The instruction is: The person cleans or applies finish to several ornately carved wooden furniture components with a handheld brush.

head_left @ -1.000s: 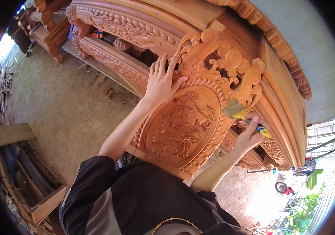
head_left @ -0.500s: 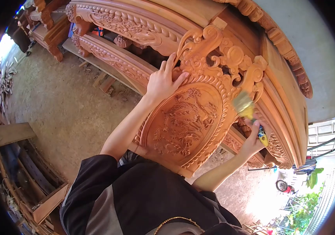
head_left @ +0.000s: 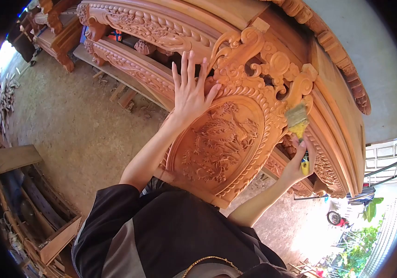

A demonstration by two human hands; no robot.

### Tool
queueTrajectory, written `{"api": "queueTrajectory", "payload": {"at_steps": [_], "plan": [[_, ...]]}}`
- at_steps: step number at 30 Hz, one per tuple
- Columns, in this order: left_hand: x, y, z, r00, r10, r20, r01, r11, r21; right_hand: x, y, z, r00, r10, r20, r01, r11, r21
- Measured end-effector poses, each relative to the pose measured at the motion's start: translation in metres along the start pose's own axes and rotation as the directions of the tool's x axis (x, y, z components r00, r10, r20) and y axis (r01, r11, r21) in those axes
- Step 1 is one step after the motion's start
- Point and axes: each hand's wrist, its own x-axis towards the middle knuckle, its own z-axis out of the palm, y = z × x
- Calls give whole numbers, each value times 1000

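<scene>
A carved wooden panel [head_left: 221, 139] leans toward me, with an oval relief in its middle and pierced scrollwork along its top. My left hand [head_left: 191, 95] lies at the panel's upper left edge, fingers spread and thumb on the carved border. In my right hand [head_left: 298, 163] is a paintbrush [head_left: 297, 121] with a yellow and dark handle. Its wide bristles point up and overlap the scrollwork on the panel's right side. The panel's lower edge rests close against my body.
Behind the panel stands large carved wooden furniture [head_left: 152, 32] with long moulded rails. Wood offcuts [head_left: 126, 98] lie on the dirt floor [head_left: 78, 120] to the left. A wooden crate-like frame [head_left: 45, 208] stands at lower left. Plants [head_left: 361, 245] and a wheel [head_left: 333, 218] show at lower right.
My left fingers have spread and straightened upward, off their earlier bent hold at the edge. The brush has shifted slightly right and turned more upright.
</scene>
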Motion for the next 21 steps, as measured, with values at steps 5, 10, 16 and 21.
{"api": "queueTrajectory", "payload": {"at_steps": [5, 10, 16, 21], "plan": [[0, -2, 1, 999, -2, 32, 3, 1000, -16, 0, -5, 5, 990, 137, -29, -136, 991, 14], [-3, -5, 6, 998, -45, -31, 44, 998, -47, 2, 3, -10, 946, 245, 212, -270, 958, 98], [0, 0, -6, 926, -270, 265, 323, 929, -180, 6, 0, 5, 998, 25, -64, -22, 999, 36], [2, -1, -2, 901, -305, 308, 374, 907, -196, 4, 1, -2, 980, 196, 45, -198, 978, 60]]}}
